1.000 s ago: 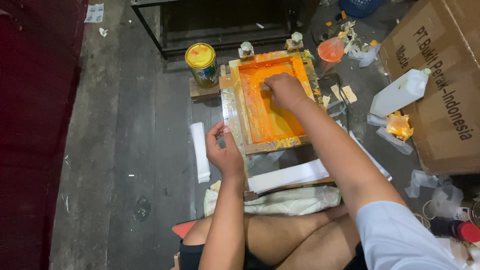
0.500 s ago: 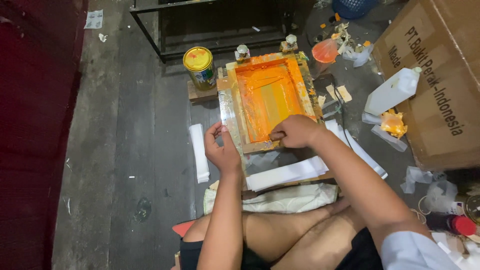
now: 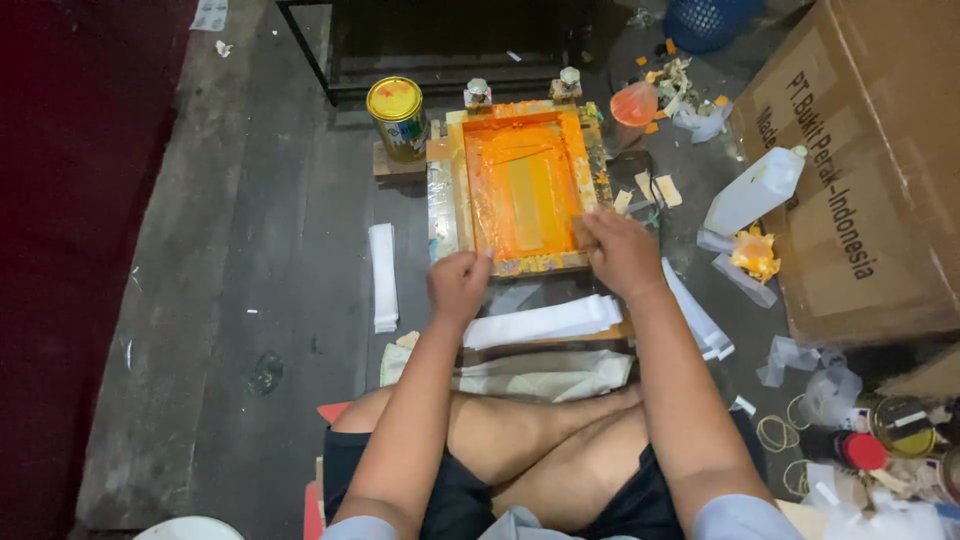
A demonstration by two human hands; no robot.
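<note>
The left hand [image 3: 458, 285] is curled into a loose fist, fingers together, resting at the near left corner of the wooden screen frame [image 3: 455, 190]; whether it grips the frame edge cannot be determined. The right hand [image 3: 620, 252] has its fingers bent and close together at the near right corner of the frame, apparently closed on a small tool there, though the tool itself is mostly hidden. The frame lies flat on the dark floor [image 3: 250, 280] directly ahead of the seated person, and its mesh is coated with orange ink [image 3: 525, 185], paler in the middle. Two clamps [image 3: 522, 90] sit at the far edge of the frame. A paint tin [image 3: 396, 115] with a yellow lid stands just left of the far left corner, lid on. An orange-stained plastic cup [image 3: 634, 104] stands to the far right of the frame. A white plastic jug [image 3: 756, 190] leans against a large cardboard box [image 3: 880, 170] at right. Stacks of white strips [image 3: 545, 322] lie between the frame and the person's crossed legs; another stack [image 3: 383, 275] lies left of the frame. An orange-stained rag [image 3: 752, 252] lies near the jug. More tins [image 3: 900, 425] stand at the near right.
</note>
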